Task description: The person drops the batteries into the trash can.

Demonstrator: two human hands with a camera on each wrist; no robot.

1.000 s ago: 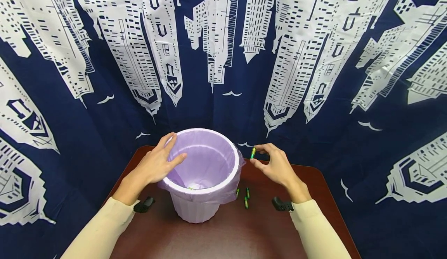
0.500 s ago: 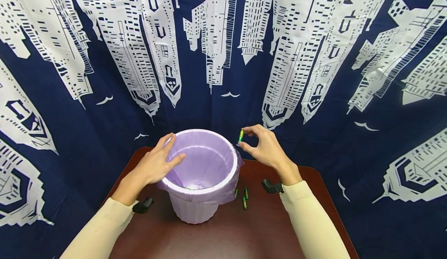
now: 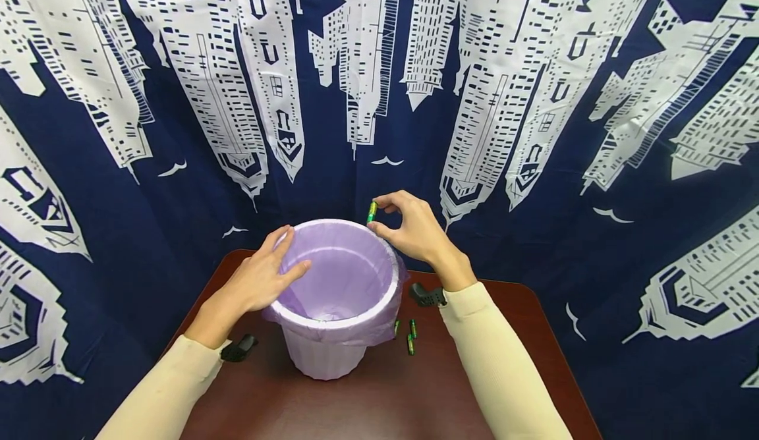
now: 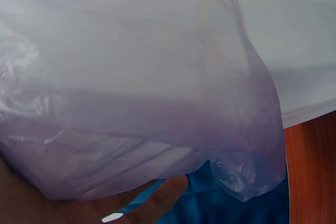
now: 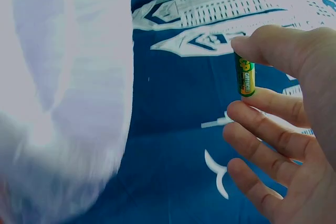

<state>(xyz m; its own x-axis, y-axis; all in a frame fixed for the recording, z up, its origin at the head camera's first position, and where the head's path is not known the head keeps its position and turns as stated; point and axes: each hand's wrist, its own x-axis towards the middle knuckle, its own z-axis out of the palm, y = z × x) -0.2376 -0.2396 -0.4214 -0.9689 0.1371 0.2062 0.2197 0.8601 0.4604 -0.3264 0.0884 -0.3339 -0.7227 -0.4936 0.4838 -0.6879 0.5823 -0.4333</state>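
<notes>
My right hand (image 3: 417, 230) pinches a small green and yellow battery (image 3: 371, 212) between thumb and forefinger, above the far right rim of a lilac trash can (image 3: 325, 359). In the right wrist view the battery (image 5: 245, 76) stands nearly upright, with the other fingers spread below it. A thin purple liner (image 3: 350, 336) is folded over the can's rim. My left hand (image 3: 256, 280) rests on the left side of that rim, fingers fairly straight and thumb over the opening. From the left wrist, the hanging liner (image 4: 131, 129) covers most of the view and hides part of the hand.
Several more batteries (image 3: 410, 344) lie on the brown table (image 3: 379, 400) just right of the can. A bit of green shows low inside the can. A dark blue curtain (image 3: 332, 190) printed with white buildings hangs behind the table.
My right hand has carried the battery leftward and up, from right of the trash can to over its far right rim. My left hand stays on the rim.
</notes>
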